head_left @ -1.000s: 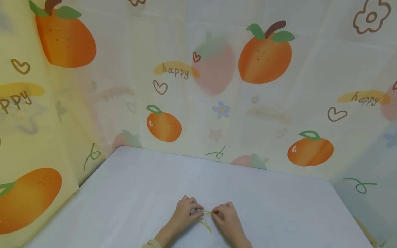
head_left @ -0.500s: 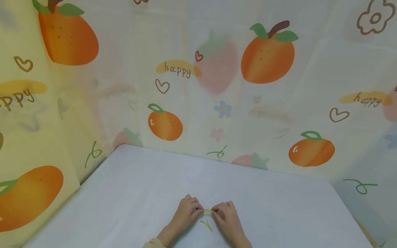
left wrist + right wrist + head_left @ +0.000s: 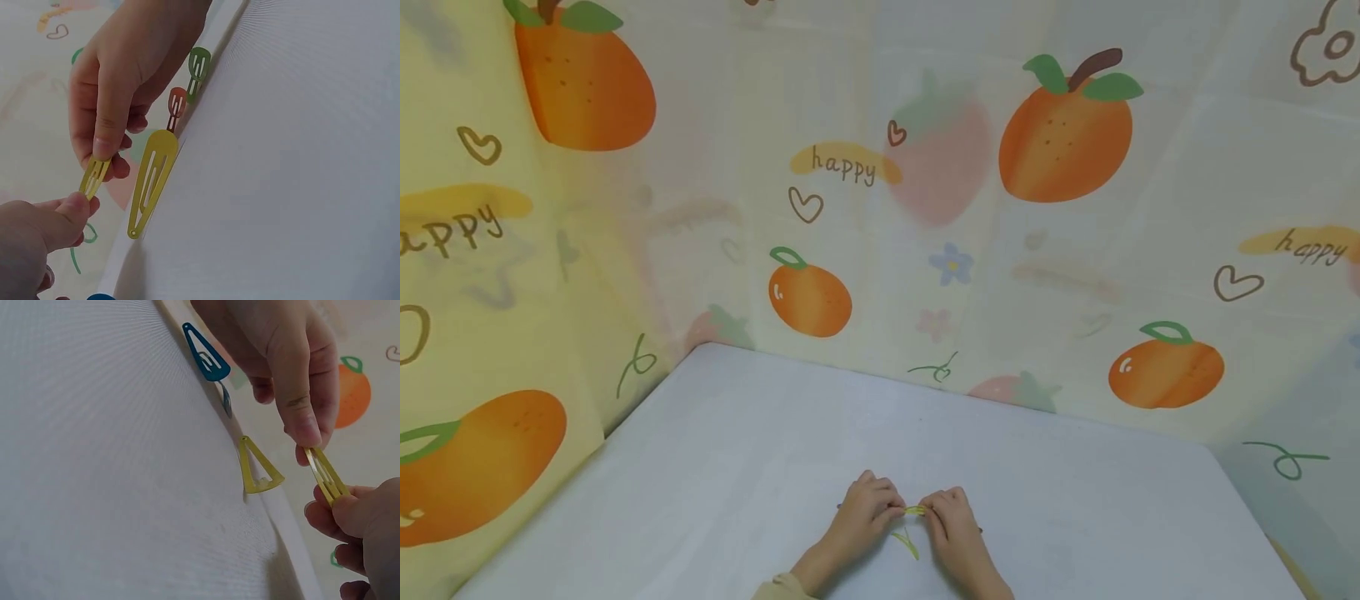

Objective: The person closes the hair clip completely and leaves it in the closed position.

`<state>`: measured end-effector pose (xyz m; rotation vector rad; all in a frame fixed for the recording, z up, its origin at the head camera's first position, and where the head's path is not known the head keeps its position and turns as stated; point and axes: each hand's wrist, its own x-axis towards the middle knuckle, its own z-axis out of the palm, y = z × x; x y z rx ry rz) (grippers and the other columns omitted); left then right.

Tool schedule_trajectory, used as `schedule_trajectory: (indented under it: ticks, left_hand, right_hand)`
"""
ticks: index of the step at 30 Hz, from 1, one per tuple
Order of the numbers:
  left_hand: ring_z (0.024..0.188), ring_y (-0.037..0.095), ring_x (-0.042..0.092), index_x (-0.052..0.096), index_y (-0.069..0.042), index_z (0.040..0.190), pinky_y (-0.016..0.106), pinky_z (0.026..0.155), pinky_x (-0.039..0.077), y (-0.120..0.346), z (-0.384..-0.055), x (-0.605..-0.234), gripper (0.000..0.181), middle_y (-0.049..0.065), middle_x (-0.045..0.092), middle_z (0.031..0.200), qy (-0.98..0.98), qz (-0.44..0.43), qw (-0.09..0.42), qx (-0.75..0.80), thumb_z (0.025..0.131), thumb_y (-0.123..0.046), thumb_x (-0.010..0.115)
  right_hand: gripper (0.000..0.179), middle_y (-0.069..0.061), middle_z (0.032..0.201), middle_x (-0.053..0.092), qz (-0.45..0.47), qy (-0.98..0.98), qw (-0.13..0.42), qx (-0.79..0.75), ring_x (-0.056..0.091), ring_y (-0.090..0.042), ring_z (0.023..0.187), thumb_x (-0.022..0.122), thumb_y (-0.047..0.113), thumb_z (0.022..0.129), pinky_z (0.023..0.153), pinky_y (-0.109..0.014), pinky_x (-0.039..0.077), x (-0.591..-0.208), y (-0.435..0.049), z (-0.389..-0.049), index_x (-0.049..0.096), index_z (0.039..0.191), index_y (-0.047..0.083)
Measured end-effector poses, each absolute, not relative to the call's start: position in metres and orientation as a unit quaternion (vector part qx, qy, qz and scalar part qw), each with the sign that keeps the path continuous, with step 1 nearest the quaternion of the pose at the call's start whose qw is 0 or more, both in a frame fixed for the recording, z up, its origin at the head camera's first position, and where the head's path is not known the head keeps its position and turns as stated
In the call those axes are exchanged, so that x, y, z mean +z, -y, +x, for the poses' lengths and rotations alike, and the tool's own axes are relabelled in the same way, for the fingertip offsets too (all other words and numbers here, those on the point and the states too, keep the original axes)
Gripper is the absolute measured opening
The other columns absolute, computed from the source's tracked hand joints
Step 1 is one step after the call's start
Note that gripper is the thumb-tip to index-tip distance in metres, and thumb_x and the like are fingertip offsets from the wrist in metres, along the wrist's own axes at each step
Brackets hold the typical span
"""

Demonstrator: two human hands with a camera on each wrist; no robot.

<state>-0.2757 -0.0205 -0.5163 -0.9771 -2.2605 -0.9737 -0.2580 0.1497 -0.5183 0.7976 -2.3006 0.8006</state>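
Note:
My left hand (image 3: 867, 517) and right hand (image 3: 957, 533) meet low over the white table in the head view. Between their fingertips they pinch the two ends of a small yellow snap hair clip (image 3: 95, 177), its slotted middle showing in both wrist views. A larger yellow snap hair clip (image 3: 906, 545) lies on the table just below the hands, its triangular frame plain in the left wrist view. Beside the left hand are a green snap clip (image 3: 199, 61) and a red one (image 3: 177, 94). A blue snap clip (image 3: 215, 374) lies near the right hand.
Another bluish clip (image 3: 226, 401) lies beside the blue one, edge-on in the right wrist view. White cloth covers the table (image 3: 760, 433). A fruit-printed curtain (image 3: 880, 250) stands along its back and left edges.
The head view has swung slightly, so the scene sits farther right. Both hands keep hold of the small yellow hair clip, which looks narrower than a second ago. Dark tips now show outside each hand.

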Motion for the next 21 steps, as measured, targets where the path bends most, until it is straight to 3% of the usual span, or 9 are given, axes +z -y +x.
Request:
schedule_trajectory:
  ticks: [9,21]
  left_hand:
    - [0.058,0.000,0.026,0.058,-0.021,0.068,0.018,0.053,0.024,0.013,-0.272,-0.511,0.007,-0.018,0.050,0.070,0.813,-0.370,0.204,-0.400,0.071,-0.026,0.055]
    - [0.060,0.001,0.028,0.056,-0.021,0.067,0.019,0.054,0.023,0.014,-0.270,-0.514,0.010,-0.018,0.045,0.066,0.850,-0.315,0.206,-0.369,0.072,-0.030,0.053]
  right_hand:
    - [0.032,0.006,0.069,0.052,0.269,0.815,0.275,0.433,0.034,-0.010,0.063,0.046,-0.014,0.069,0.052,-0.021,0.031,-0.510,-0.150,-0.255,0.051,0.061,0.017]
    - [0.023,0.012,0.074,0.053,0.261,0.832,0.272,0.407,0.036,-0.006,0.066,0.052,-0.006,0.067,0.053,-0.021,0.033,-0.509,-0.153,-0.255,0.056,0.074,0.016]
